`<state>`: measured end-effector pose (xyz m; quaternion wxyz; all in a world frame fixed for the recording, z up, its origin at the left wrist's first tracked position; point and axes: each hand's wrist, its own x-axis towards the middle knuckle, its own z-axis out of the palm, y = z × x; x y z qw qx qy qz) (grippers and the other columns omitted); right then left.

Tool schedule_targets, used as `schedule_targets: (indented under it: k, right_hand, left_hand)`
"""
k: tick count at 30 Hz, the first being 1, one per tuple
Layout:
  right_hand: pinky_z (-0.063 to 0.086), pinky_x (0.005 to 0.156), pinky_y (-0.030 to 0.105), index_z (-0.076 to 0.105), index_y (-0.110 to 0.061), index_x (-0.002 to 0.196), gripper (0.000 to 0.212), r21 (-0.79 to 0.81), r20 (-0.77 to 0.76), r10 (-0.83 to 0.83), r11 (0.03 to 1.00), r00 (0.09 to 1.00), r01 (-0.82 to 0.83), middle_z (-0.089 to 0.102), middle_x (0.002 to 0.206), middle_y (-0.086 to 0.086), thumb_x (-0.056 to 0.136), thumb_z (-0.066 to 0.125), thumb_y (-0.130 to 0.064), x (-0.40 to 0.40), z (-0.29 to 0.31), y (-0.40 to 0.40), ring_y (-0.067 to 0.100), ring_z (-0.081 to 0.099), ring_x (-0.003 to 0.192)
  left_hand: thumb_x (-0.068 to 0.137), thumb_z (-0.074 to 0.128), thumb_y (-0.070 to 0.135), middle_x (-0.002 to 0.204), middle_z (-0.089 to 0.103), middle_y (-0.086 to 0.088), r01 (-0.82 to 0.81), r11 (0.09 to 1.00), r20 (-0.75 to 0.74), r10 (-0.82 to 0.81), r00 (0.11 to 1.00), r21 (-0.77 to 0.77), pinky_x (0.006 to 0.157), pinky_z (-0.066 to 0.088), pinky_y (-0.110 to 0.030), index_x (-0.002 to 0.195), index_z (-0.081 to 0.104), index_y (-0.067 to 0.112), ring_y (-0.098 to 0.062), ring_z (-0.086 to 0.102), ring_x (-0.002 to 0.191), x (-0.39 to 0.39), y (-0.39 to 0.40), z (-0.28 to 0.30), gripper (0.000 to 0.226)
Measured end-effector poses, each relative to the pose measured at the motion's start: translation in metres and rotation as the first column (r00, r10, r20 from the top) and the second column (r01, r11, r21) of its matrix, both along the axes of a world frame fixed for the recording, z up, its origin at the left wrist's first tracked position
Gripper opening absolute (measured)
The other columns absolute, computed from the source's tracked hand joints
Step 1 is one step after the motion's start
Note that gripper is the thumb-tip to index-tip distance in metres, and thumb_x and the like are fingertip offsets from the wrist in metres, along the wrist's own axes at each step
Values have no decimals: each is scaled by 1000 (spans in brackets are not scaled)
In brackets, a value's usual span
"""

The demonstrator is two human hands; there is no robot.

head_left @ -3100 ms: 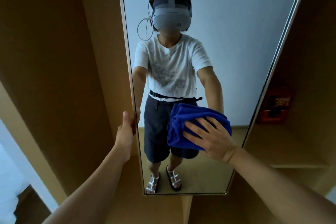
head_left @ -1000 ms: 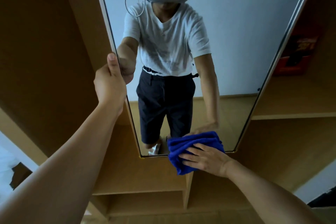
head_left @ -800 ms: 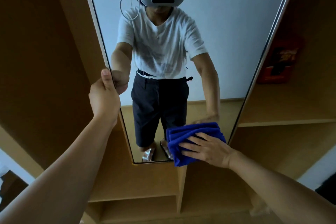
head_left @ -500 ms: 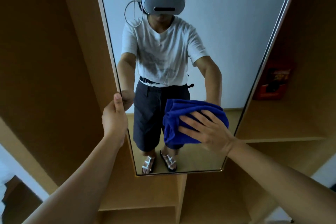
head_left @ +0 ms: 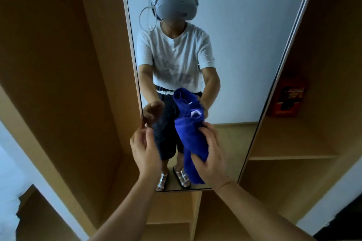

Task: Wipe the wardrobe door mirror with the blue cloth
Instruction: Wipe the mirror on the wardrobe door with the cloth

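Currently, the state of each item is as follows.

Right hand (head_left: 212,159): grasps the blue cloth (head_left: 193,143); the fingers and thumb curl round the bunched fabric in front of the mirror (head_left: 244,45).

Left hand (head_left: 144,149): holds nothing; the fingers are loosely extended, just beside the cloth. The fingertips lie near the mirror's left edge; contact with that edge cannot be determined.

Blue cloth: gathered into a vertical bundle in the right hand, level with the lower part of the mirror. One end rises above the fingers; the other hangs below the palm. A small white patch shows near the top fold; whether it is a tag cannot be determined. Whether the cloth touches the glass cannot be determined.

Mirror: tall, narrow panel with a thin frame, fixed to the wardrobe door (head_left: 58,64). It reflects a person in a white T-shirt, dark shorts, sandals and a head-mounted device, plus both hands and the cloth.

Wardrobe door: brown wooden panel, left of the mirror.

Shelves (head_left: 290,156): wooden compartments right of and below the mirror.

Red box (head_left: 287,98): stands on a right-hand shelf, well apart from the hands.

Writing: yellow lettering on the red box, too blurred to read. The T-shirt carries a faint grey print; no legible text.
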<state>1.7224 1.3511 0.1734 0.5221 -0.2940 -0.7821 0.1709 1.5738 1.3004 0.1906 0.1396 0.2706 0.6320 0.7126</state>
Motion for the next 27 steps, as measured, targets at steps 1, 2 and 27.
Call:
schedule_targets:
  k: [1, 2, 27]
  right_hand:
    - [32, 98, 7, 47, -16, 126, 54, -29, -23, -16, 999, 1000, 16, 42, 135, 3, 74, 57, -25, -2, 3, -7, -2, 41, 119]
    - [31, 95, 3, 48, -17, 125, 52, -40, -24, -34, 999, 999, 33, 43, 131, 1, 74, 57, -28, -2, 5, -13, -6, 40, 115]
    - [43, 78, 29, 68, -21, 95, 61, -538, -192, 72, 826, 979, -166, 70, 84, 0, 93, 16, -53, 39, 74, -4, 14, 65, 85]
  left_hand:
    - [94, 47, 37, 120, 48, 6, 25, 1000, -33, -24, 999, 18, 87, 37, -24, 89, 55, 38, -5, 48, 107, 12, -7, 0, 10]
    - [93, 47, 41, 123, 46, 8, 51, 998, -69, -48, 996, 42, 90, 37, -25, 88, 55, 42, -5, 47, 110, 23, -13, 1, 9]
    - [69, 70, 7, 114, 66, -15, 699, 708, 517, -636, 573, 97, 67, 55, -44, 120, 59, 29, -37, 67, 95, 0, -62, 33, 56]
